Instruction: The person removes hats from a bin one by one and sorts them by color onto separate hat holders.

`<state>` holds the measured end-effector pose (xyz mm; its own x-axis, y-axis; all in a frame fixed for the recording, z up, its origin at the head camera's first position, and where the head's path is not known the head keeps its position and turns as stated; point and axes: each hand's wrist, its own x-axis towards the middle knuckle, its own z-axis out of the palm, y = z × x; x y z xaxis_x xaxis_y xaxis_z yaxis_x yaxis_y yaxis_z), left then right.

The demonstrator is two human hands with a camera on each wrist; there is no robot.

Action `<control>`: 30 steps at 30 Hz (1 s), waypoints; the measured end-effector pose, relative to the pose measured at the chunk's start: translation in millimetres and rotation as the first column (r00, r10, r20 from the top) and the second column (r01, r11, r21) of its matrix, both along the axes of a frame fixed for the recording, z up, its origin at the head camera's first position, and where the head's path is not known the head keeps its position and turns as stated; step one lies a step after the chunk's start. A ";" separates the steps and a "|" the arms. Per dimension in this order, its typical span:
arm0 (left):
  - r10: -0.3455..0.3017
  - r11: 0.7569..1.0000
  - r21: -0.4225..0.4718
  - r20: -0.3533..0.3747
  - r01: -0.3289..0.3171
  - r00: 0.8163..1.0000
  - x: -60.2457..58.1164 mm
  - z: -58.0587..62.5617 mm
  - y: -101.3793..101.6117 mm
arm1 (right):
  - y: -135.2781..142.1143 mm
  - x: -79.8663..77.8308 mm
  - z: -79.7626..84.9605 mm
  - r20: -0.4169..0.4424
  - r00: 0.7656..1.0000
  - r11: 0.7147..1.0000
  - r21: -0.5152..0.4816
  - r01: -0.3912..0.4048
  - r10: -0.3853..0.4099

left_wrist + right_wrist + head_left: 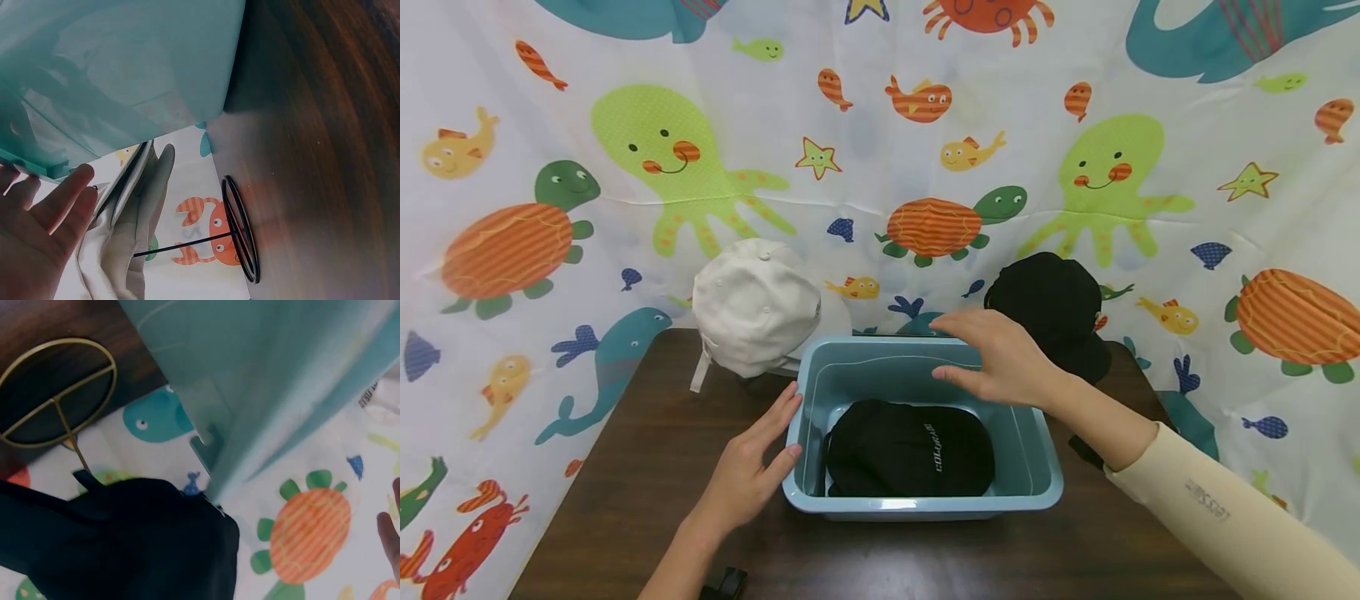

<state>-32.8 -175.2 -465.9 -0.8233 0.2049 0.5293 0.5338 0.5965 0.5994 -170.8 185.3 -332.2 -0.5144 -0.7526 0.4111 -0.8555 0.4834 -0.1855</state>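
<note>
A light blue plastic bin (925, 504) stands on the dark wooden table, and inside it lies a black cap (887, 454) with white lettering. My left hand (741, 471) rests its extended fingertips at the bin's left rim, the thumb spread apart. Over the bin's far right part hovers my right hand (1007, 358), fingers loosely extended and nothing held. Behind the right hand is a second black cap (1048, 304), raised on a gold wire stand (62, 419). A white cap (752, 308) sits at the back left on a black wire stand (187, 244).
A white curtain (880, 183) printed with sea animals hangs right behind the table. The brown table top (625, 500) reaches out on both sides of the bin. A small black object (726, 583) lies at the near edge, beside the left forearm.
</note>
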 end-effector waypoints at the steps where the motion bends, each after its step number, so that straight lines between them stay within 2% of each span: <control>1: 0.001 1.000 0.000 0.000 -0.001 1.000 0.0 0.2 -0.1 | 0.3 0.8 -1.9 0.011 1.000 1.000 0.001 0.000 0.000; 18: -0.007 1.000 0.000 -0.018 0.007 1.000 -1.9 2.0 -0.6 | -2.3 11.9 -36.6 0.124 0.992 0.999 0.011 -0.030 0.029; 30: -0.004 1.000 0.000 0.006 0.004 1.000 -2.8 1.5 -2.7 | -9.6 19.2 -52.4 0.228 0.973 0.998 0.050 -0.034 0.021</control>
